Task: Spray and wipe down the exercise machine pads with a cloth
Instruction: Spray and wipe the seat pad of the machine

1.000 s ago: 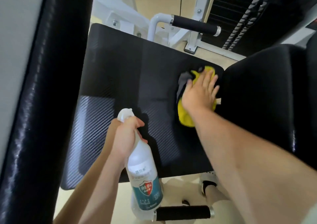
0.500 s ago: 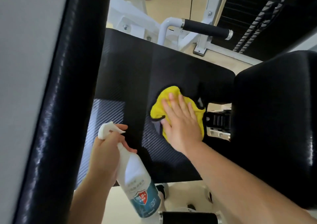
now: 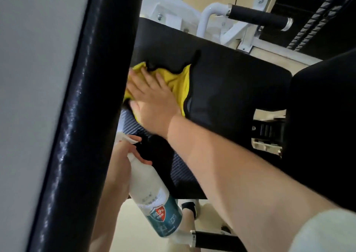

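Both hands busy: right hand (image 3: 152, 99) presses flat, fingers straight, on the floppy cloth (image 3: 177, 84) over the pad (image 3: 231, 82), left hand (image 3: 119, 165) grips the probably light, maybe slippery bottle (image 3: 152, 192) by its neck.

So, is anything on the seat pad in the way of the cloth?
Nothing visible. The right hand presses the yellow cloth straight onto the seat pad, bare to its right. The left hand holds the spray bottle apart from the cloth, nearer the camera. An upright pad hides the seat's left edge.
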